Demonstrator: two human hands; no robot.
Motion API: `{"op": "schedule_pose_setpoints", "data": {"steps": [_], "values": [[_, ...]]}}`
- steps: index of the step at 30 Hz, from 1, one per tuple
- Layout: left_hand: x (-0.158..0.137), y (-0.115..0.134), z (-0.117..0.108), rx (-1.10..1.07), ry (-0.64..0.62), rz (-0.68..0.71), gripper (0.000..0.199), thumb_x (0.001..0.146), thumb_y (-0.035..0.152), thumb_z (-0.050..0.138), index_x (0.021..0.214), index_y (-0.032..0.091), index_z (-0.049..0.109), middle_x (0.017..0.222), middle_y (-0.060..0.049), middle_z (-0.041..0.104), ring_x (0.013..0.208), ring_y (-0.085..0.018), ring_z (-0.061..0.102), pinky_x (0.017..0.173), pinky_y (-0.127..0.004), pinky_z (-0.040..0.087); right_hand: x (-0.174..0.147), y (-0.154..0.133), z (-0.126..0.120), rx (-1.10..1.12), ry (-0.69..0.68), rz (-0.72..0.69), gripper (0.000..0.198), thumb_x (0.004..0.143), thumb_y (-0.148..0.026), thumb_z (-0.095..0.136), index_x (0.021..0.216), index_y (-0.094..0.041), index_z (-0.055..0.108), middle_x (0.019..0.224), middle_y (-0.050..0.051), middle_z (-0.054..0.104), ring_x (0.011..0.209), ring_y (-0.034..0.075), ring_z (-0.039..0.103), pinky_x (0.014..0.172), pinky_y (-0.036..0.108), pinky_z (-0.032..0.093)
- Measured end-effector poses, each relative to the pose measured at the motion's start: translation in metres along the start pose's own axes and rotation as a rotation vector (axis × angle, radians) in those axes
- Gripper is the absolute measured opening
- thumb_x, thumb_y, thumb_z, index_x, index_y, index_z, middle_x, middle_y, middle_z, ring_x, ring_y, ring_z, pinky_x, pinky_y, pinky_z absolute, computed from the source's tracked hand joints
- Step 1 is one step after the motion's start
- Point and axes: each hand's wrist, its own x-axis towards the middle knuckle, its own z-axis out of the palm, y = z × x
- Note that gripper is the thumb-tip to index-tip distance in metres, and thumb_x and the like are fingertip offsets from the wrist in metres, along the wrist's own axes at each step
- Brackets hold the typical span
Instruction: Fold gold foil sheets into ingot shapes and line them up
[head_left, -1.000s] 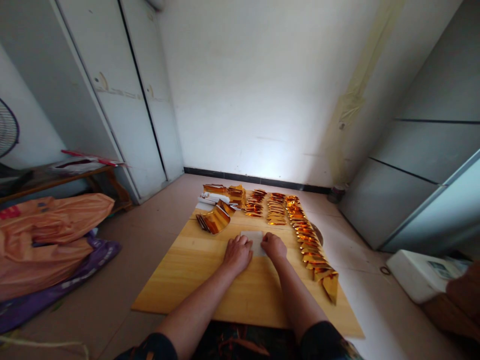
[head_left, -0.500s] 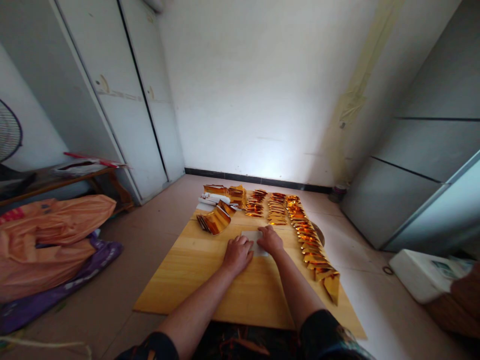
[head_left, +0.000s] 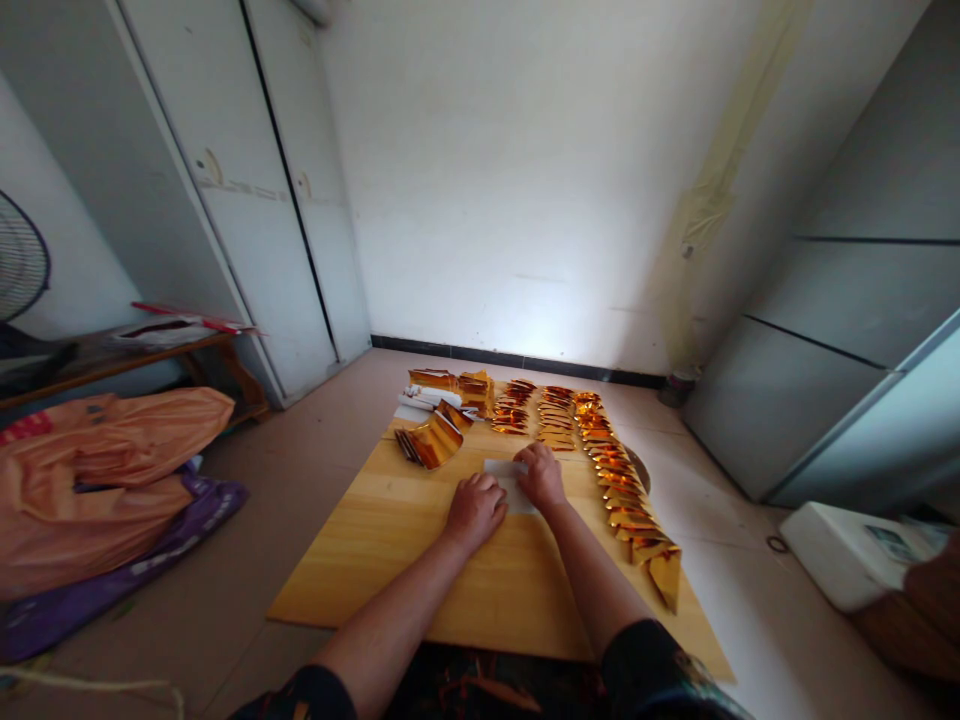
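A small whitish sheet of paper (head_left: 517,496) lies flat on the wooden board between my two hands. My left hand (head_left: 477,512) is at its left edge, fingers curled and pressed together on it. From the right, my right hand (head_left: 541,477) bends its fingers over the upper right part of the sheet and grips there. Fingertips of both hands are partly hidden. Beyond them lie shiny gold foil sheets (head_left: 430,440), slightly curled. To the right runs a long row of folded gold foil pieces (head_left: 619,490).
The wooden board (head_left: 360,560) rests low over the tiled floor. Two shorter rows of folded foil (head_left: 512,408) and a white bundle (head_left: 431,398) lie at its far side. Orange bags (head_left: 112,480) are at left, a white box (head_left: 840,550) at right.
My right hand has moved slightly up along the paper, its fingers a little more bent. My left hand stays at nearly the same place.
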Motion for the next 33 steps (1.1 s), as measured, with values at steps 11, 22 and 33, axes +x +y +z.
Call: {"op": "schedule_pose_setpoints", "data": {"steps": [11, 22, 33], "values": [[-0.005, 0.004, 0.001, 0.080, 0.034, -0.016, 0.009, 0.082, 0.023, 0.059, 0.079, 0.018, 0.066, 0.087, -0.005, 0.064, 0.083, -0.018, 0.058, 0.077, -0.032, 0.043, -0.031, 0.001, 0.000, -0.095, -0.074, -0.255, 0.024, 0.085, -0.019, 0.051, 0.098, -0.025, 0.070, 0.096, 0.005, 0.064, 0.096, 0.020, 0.050, 0.080, 0.031, 0.029], [-0.009, 0.008, -0.001, 0.190, 0.195, 0.070, 0.029, 0.088, 0.018, 0.049, 0.114, 0.025, 0.059, 0.116, -0.008, 0.059, 0.103, -0.022, 0.052, 0.083, -0.038, 0.040, -0.039, -0.002, 0.001, -0.119, -0.077, -0.249, 0.023, 0.085, -0.021, 0.048, 0.098, -0.024, 0.068, 0.096, 0.005, 0.062, 0.094, 0.019, 0.049, 0.078, 0.031, 0.028], [-0.007, 0.010, -0.007, 0.092, 0.003, 0.029, 0.024, 0.089, 0.018, 0.044, 0.098, 0.022, 0.066, 0.099, -0.006, 0.067, 0.095, -0.020, 0.057, 0.086, -0.038, 0.035, -0.039, 0.004, 0.005, -0.033, -0.026, -0.221, 0.021, 0.081, -0.018, 0.051, 0.089, -0.024, 0.070, 0.094, 0.004, 0.063, 0.093, 0.018, 0.051, 0.080, 0.030, 0.029]]}}
